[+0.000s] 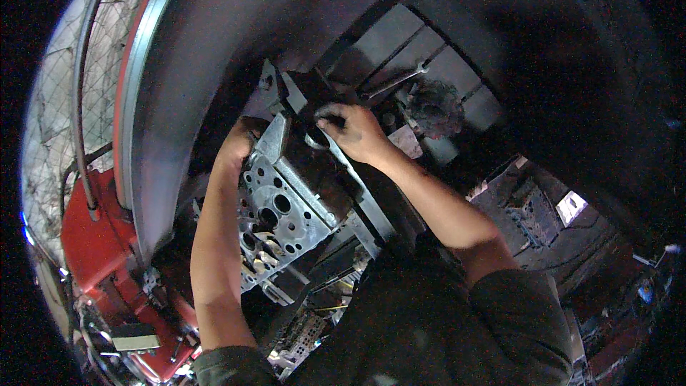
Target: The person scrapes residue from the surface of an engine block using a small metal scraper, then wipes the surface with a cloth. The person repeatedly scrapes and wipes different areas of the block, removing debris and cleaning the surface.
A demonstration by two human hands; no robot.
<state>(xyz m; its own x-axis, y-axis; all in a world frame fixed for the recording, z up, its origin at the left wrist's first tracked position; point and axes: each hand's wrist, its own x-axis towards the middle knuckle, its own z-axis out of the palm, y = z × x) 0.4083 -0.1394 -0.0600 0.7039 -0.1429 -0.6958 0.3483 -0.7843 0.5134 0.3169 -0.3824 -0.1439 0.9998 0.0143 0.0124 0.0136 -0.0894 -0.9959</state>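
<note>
While the left hand (239,144) braces the far edge of the metal engine block (282,207), fingers hidden, grip unclear, the right hand (357,132) clamps what looks like a ring (314,141) at its top; keep block steady.

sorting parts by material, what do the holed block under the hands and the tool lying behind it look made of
The holed block looks like cast metal, perhaps aluminium: pale grey, dull sheen, many bored holes. The long tool, seemingly a wrench, looks like bright steel: a thin silvery shine along it. The dim light leaves both uncertain.
</note>
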